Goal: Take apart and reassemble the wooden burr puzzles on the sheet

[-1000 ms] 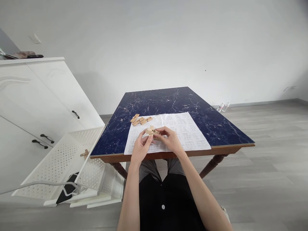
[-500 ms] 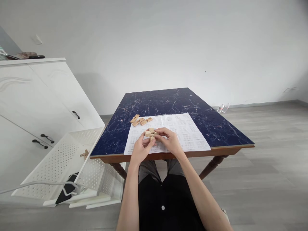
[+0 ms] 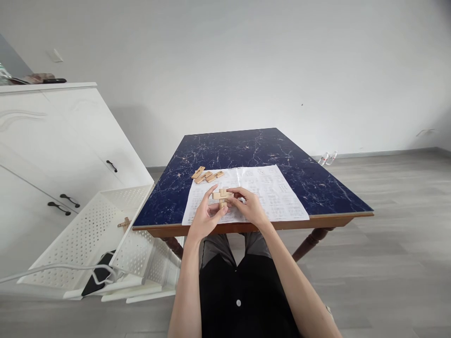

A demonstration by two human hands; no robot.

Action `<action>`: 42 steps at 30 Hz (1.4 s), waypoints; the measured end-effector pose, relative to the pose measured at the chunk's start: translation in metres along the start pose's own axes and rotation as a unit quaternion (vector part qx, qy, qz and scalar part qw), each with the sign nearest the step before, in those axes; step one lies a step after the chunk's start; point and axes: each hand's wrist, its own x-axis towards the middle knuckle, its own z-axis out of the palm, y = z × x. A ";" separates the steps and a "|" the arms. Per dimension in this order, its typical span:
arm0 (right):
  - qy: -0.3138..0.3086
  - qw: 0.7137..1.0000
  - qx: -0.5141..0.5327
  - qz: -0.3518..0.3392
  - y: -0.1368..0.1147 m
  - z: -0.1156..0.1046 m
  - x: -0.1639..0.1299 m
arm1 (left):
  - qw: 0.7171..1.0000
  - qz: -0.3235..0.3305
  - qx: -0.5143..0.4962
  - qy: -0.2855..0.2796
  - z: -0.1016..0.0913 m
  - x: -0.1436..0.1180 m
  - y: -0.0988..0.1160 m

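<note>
A small wooden block assembly [image 3: 221, 196] of interlocked pale pieces is held just above a printed paper sheet [image 3: 268, 190] on the dark blue marbled table [image 3: 246, 148]. My left hand [image 3: 206, 214] grips it from the left and below with the fingertips. My right hand [image 3: 248, 205] pinches its right side. Several loose wooden pieces [image 3: 206, 175] lie at the sheet's far left corner, beyond both hands.
A white cabinet [image 3: 45, 145] stands at the left. White perforated trays [image 3: 102, 234] lean beside the table, with one wooden piece [image 3: 124, 223] and a dark phone [image 3: 97, 278] in them. Two bottles [image 3: 327, 157] lie on the grey floor by the far wall.
The assembly has been turned in my hands, from lying flat to a cross-like shape with a piece pointing down. My left index finger has lifted above it. The hands stayed over the sheet.
</note>
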 end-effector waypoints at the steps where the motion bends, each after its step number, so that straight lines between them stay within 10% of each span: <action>1: -0.001 1.000 -0.004 0.000 -0.001 0.000 0.000 | 1.000 0.000 0.000 0.001 0.001 0.000 0.001; 15: -0.025 0.997 -0.066 0.000 -0.011 -0.006 0.000 | 0.997 -0.037 -0.048 0.057 0.006 0.001 0.006; 23: -0.039 0.961 -0.275 0.014 -0.007 -0.040 -0.023 | 0.996 -0.023 -0.028 0.084 0.010 0.001 0.005; 42: -0.036 0.969 -0.241 -0.033 -0.033 -0.025 -0.023 | 0.991 -0.013 0.105 0.076 0.010 -0.005 0.007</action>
